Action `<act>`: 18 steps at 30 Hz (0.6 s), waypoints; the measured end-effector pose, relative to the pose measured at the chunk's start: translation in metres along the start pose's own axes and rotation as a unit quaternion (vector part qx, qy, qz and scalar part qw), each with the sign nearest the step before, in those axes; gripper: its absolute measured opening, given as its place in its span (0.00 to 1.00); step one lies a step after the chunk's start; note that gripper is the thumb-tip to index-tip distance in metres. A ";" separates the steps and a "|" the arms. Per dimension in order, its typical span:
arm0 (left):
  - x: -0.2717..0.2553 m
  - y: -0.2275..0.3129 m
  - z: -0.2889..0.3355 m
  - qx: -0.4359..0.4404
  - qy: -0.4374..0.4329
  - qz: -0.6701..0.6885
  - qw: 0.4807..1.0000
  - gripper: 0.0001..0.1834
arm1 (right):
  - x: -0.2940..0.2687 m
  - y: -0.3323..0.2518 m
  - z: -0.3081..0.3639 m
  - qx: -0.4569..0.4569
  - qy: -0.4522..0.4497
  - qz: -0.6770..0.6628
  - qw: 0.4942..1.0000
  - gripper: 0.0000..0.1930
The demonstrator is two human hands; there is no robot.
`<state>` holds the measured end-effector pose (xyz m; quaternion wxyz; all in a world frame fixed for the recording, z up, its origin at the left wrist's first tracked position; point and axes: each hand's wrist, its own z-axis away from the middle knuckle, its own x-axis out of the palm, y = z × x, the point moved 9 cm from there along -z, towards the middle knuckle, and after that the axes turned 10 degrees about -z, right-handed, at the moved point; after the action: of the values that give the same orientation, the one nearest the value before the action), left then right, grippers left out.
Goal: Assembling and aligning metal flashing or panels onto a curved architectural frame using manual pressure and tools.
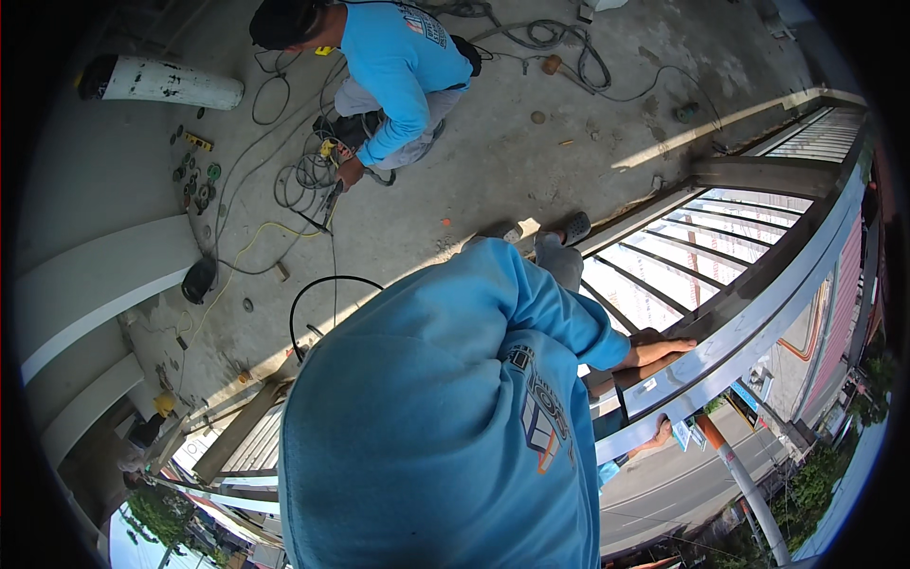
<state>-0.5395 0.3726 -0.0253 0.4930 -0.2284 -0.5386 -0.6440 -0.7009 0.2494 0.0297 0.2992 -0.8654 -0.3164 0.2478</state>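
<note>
My left arm in a blue sleeve crosses my chest. My left hand [659,349] lies over the dark metal rail [730,294] of a balcony railing, fingers stretched out toward a long glossy white strip [673,384]. This strip runs along the rail's outer side and bends with the lens. From the street side, my right hand [654,435] reaches to the strip's lower edge, its fingers curled round it. My blue shirt [417,427] fills the lower middle and hides most of my right arm.
A co-worker in blue [389,76] crouches at the back, one hand at a tool among tangled cables [308,180]. A worn white gas cylinder [171,82] lies at upper left. Discs and a yellow level [198,141] lie on the floor. Beyond the railing, a street [664,498] runs far below.
</note>
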 end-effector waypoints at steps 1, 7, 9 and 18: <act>0.003 0.004 0.005 0.006 0.005 -0.016 1.000 0.38 | -0.003 0.000 0.003 0.001 0.004 0.003 1.000 0.13; -0.001 -0.003 -0.004 0.001 0.000 -0.012 1.000 0.39 | 0.000 0.005 0.001 0.003 0.008 -0.009 1.000 0.13; -0.004 -0.008 -0.010 -0.005 -0.011 -0.009 1.000 0.39 | 0.001 0.007 0.000 0.004 0.007 -0.015 1.000 0.13; -0.004 -0.011 -0.012 -0.009 -0.011 0.022 1.000 0.38 | -0.003 0.012 -0.001 0.015 0.002 -0.025 1.000 0.13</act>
<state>-0.5449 0.3622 -0.0375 0.4991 -0.2519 -0.5332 -0.6349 -0.6972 0.2397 0.0236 0.3188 -0.8532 -0.3334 0.2434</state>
